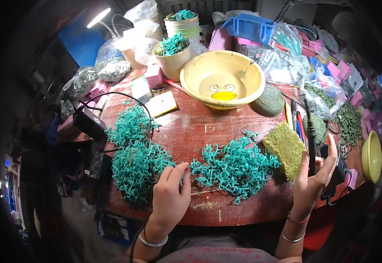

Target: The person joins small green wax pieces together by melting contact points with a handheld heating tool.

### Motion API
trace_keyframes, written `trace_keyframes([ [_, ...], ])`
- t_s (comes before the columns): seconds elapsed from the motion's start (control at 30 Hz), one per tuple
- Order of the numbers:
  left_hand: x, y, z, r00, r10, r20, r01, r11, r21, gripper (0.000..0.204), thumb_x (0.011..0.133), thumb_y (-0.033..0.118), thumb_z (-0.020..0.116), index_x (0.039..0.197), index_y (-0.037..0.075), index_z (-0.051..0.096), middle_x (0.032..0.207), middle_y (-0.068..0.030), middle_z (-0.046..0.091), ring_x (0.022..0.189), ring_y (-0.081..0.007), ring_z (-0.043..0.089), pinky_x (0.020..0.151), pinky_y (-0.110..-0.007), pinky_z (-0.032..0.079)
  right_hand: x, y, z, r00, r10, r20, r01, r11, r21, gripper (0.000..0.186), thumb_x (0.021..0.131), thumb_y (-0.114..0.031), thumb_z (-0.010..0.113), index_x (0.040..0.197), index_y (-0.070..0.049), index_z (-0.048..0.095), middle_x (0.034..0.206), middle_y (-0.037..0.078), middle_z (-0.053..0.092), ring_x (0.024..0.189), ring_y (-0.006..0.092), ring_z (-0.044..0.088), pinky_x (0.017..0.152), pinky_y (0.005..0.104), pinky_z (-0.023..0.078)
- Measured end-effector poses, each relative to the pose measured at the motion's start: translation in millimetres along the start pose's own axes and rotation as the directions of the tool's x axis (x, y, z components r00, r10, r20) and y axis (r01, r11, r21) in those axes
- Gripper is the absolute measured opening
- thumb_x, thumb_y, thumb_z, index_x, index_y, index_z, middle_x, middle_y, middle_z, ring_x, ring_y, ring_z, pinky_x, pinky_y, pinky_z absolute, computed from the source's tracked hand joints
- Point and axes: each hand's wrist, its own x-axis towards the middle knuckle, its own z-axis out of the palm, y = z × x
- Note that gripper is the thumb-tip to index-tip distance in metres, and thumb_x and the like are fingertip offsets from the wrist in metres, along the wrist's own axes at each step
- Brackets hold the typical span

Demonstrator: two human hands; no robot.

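Note:
Two heaps of small teal curved pieces lie before me: a left heap (134, 168) reaching toward the back and a right heap (237, 168). My left hand (171, 193) is at the right edge of the left heap, thumb and fingertips drawn together; whatever they hold is too small to make out. Beside the yellow-green sponge block (286, 151), my right hand (314, 175) is raised with a slim black pen-shaped tool (312, 136) upright between thumb and fingers. A black box-shaped device (336, 175) lies just behind that hand, partly hidden.
A big yellow basin (191, 81) stands at the back of the red table (177, 131). Near it are a rounded stone (269, 101), a tub of teal pieces (173, 61) and several pens (294, 116). A black cable (134, 98) crosses the left side. A yellow bowl (372, 157) is far right.

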Motion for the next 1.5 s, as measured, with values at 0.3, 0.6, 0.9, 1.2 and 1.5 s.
trace_keyframes([
  [0.3,-7,12,1,0.987,-0.019,0.162,0.035,0.995,-0.094,0.023,0.083,-0.005,0.069,0.105,0.000,0.065,0.085,-0.0143,0.062,0.072,-0.0281,0.062,0.063,-0.035,0.050,-35,-8,-34,0.936,-0.183,0.301,0.221,0.971,-0.096,0.031,0.087,0.009,0.059,0.118,0.007,0.058,0.103,0.022,0.063,0.091,0.0384,0.064,0.081,0.0416,0.051],
  [0.6,-19,14,-3,0.986,0.038,0.162,-0.014,0.989,-0.146,0.021,0.079,-0.007,0.071,0.097,0.002,0.067,0.079,-0.0085,0.058,0.057,-0.0201,0.056,0.051,-0.030,0.045,-77,3,-83,0.919,-0.151,0.363,0.301,0.866,-0.400,0.032,0.091,0.005,0.058,0.123,0.007,0.058,0.112,0.021,0.064,0.097,0.0401,0.065,0.084,0.0444,0.050],
  [0.9,-25,16,-4,0.974,0.095,0.205,-0.064,0.986,-0.152,0.013,0.077,-0.005,0.072,0.088,0.002,0.067,0.077,-0.0053,0.057,0.054,-0.0138,0.053,0.047,-0.027,0.040,-85,23,-84,0.907,-0.014,0.420,0.181,0.916,-0.359,0.031,0.090,0.002,0.059,0.120,0.008,0.058,0.106,0.025,0.062,0.088,0.0447,0.063,0.074,0.0462,0.051],
  [1.2,-37,29,-1,0.912,-0.103,0.398,0.339,0.737,-0.585,0.010,0.077,-0.006,0.072,0.082,0.000,0.065,0.080,-0.0055,0.063,0.075,-0.0138,0.059,0.068,-0.027,0.045,-87,20,-77,0.952,-0.048,0.301,0.080,0.992,-0.095,0.027,0.084,0.002,0.061,0.111,0.006,0.061,0.092,0.020,0.064,0.080,0.0361,0.064,0.068,0.0386,0.051],
  [1.5,-33,42,10,0.908,0.039,0.417,0.256,0.738,-0.624,0.012,0.078,-0.002,0.073,0.088,0.001,0.066,0.080,-0.0053,0.061,0.074,-0.0142,0.060,0.066,-0.027,0.047,-70,-23,-32,0.592,0.120,0.797,-0.660,0.640,0.393,0.017,0.084,-0.004,0.074,0.099,0.002,0.067,0.080,0.005,0.070,0.075,0.0058,0.063,0.067,0.0223,0.051],
])
